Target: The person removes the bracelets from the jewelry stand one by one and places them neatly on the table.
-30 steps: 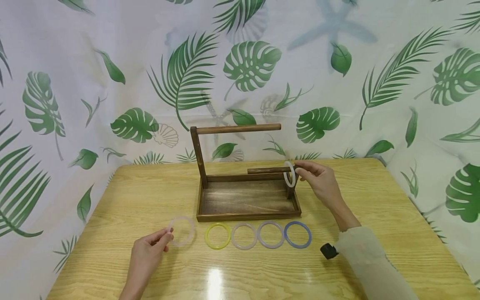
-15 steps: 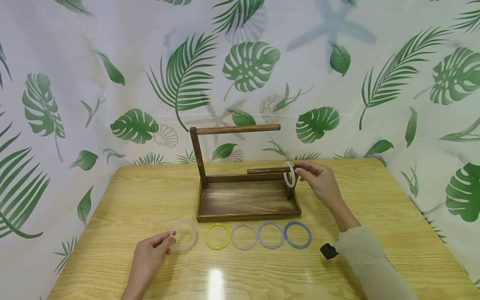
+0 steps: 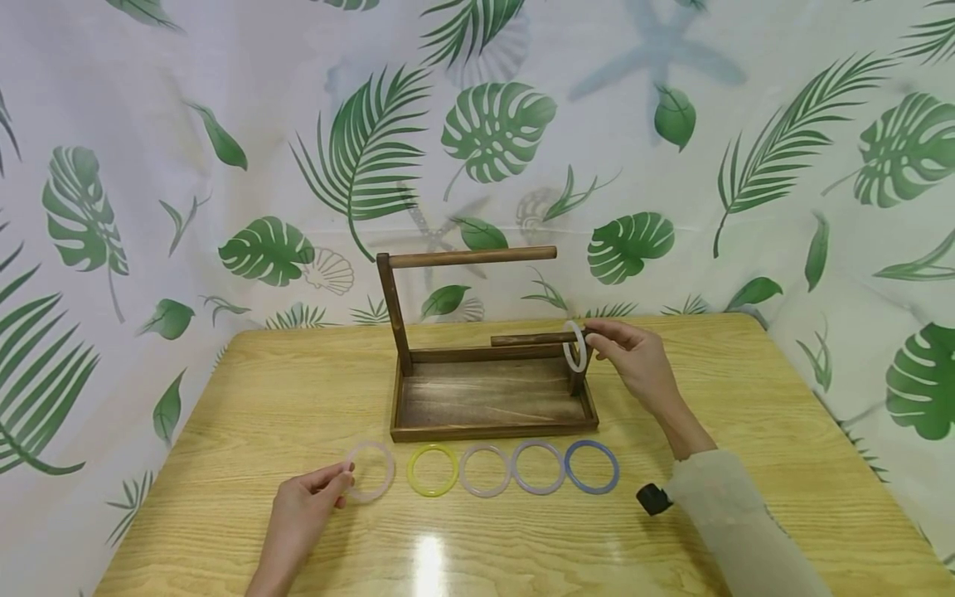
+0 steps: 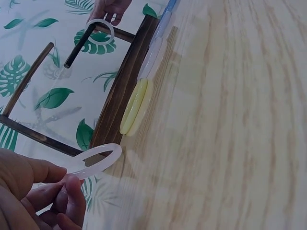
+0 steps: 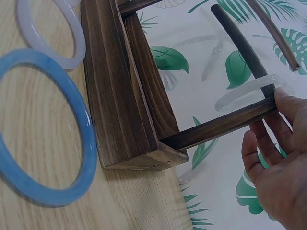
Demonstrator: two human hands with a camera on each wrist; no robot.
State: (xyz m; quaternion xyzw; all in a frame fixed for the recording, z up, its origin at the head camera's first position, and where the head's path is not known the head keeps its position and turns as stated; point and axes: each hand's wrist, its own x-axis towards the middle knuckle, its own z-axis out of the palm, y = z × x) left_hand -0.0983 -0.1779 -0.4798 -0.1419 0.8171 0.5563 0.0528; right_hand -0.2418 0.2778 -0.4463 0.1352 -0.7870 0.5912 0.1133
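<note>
My left hand pinches a pale pink translucent bangle at its left edge, just above the table and left of the row of bangles. With my right hand I pinch a white bangle at its right edge. That bangle hangs around the lower rod of a dark wooden bangle stand, close to the rod's short post. The right thumb lies where rod and post meet, in the right wrist view. The stand's upper rod carries nothing.
In front of the stand's tray lies a row of bangles: yellow, pale pinkish, pale lilac and blue. A tall post rises at the stand's left. Leaf-printed cloth hangs behind the table.
My left hand has shifted slightly right and down with the pale pink bangle, nearer the yellow one. The right hand and the white bangle have stayed in place.
</note>
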